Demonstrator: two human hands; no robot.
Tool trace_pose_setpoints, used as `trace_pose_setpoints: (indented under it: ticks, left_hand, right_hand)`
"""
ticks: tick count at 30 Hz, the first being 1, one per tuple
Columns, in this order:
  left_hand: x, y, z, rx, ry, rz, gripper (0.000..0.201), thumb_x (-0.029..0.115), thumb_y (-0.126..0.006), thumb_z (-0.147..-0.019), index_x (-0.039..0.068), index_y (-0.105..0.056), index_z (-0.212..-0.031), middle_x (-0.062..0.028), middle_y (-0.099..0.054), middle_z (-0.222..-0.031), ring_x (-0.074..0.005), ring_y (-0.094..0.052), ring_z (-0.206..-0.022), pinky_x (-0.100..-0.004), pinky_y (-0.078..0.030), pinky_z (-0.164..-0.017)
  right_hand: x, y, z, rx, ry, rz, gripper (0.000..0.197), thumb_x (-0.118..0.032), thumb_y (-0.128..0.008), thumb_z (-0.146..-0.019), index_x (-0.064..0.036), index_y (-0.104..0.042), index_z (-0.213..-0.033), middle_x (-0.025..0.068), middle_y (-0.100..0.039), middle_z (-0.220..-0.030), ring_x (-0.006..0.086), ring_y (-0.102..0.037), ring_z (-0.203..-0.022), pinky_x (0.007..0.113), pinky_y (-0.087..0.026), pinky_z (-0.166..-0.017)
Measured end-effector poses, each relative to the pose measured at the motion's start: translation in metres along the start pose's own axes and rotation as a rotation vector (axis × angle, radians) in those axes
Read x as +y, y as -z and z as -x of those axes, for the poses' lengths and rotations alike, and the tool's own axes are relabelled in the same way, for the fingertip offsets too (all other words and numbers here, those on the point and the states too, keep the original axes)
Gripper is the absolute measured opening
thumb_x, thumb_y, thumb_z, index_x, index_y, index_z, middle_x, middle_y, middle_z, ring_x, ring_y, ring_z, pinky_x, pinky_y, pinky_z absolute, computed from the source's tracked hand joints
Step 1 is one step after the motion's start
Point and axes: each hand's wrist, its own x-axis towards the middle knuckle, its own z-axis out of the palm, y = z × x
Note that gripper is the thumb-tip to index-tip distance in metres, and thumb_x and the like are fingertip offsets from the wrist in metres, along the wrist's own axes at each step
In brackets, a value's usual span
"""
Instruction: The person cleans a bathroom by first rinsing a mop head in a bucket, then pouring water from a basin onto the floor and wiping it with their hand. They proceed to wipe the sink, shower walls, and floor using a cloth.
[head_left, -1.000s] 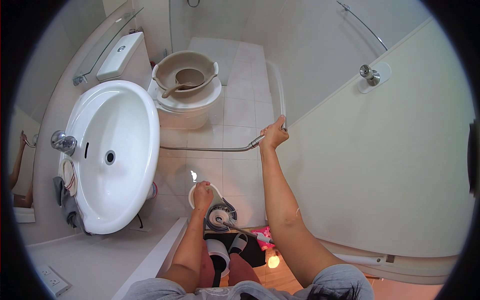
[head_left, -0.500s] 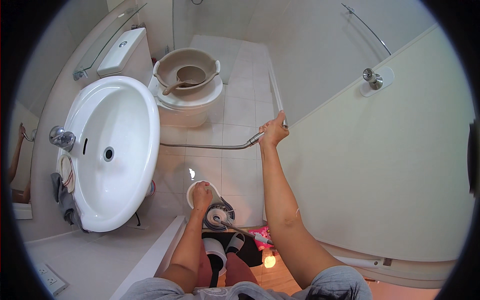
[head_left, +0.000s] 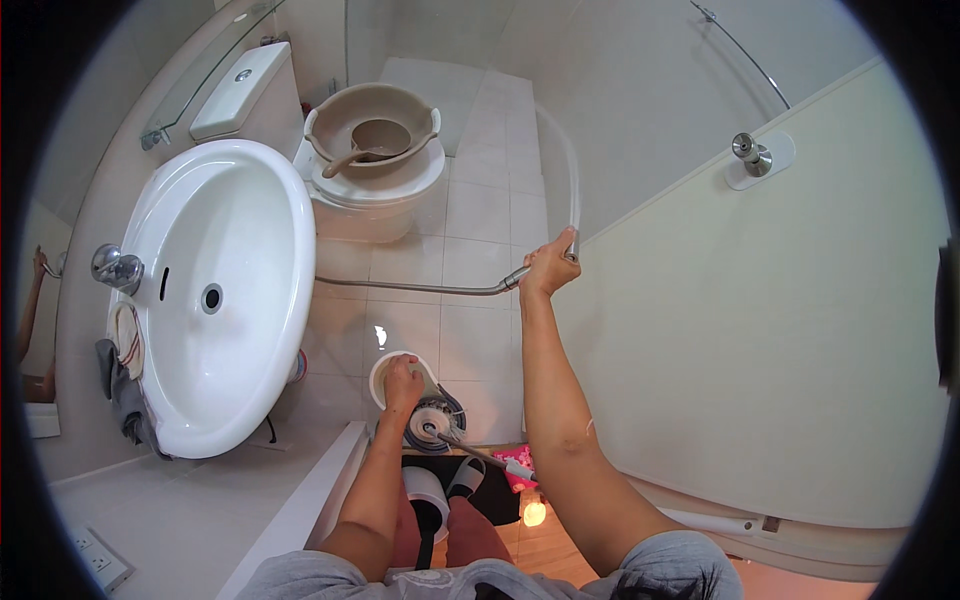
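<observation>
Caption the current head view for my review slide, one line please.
Right hand gripping a sprayer, water arcing from it; left hand at the bucket.

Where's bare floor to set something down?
Tiles between the hose and the bucket, and between the toilet and the right wall. Crowded: the lid, taken by the basin and dipper; the bucket, with the left hand and mop handle.

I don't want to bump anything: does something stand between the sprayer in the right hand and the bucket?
Nothing visible blocks the gap between sprayer and bucket; the left hand just covers part of the bucket's mouth.
</observation>
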Motion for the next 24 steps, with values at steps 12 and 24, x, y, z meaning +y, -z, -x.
trace_pose_setpoints:
  ticks: [12,24]
  left_hand:
    - [-0.009,0.005,-0.005,-0.02,0.035,-0.007,0.022,-0.001,-0.053,-0.069,0.002,-0.06,-0.09,-0.0182,-0.058,-0.086,-0.0309,-0.059,-0.074,-0.04,-0.047,-0.07]
    - [-0.017,-0.001,0.004,-0.103,0.083,-0.015,0.023,0.001,-0.055,-0.07,0.002,-0.061,-0.092,-0.0174,-0.059,-0.091,-0.0314,-0.057,-0.081,-0.0401,-0.046,-0.076]
  right_hand:
    - [0.025,0.04,0.006,0.077,-0.181,-0.045,0.05,-0.032,-0.049,-0.09,-0.009,-0.028,-0.051,0.0037,-0.031,-0.041,0.0153,-0.032,-0.032,0.029,-0.03,-0.029]
    - [0.08,0.086,0.01,0.205,-0.238,0.058,0.045,-0.029,-0.048,-0.089,-0.0079,-0.03,-0.053,0.0046,-0.033,-0.042,0.0177,-0.034,-0.031,0.032,-0.031,-0.029]
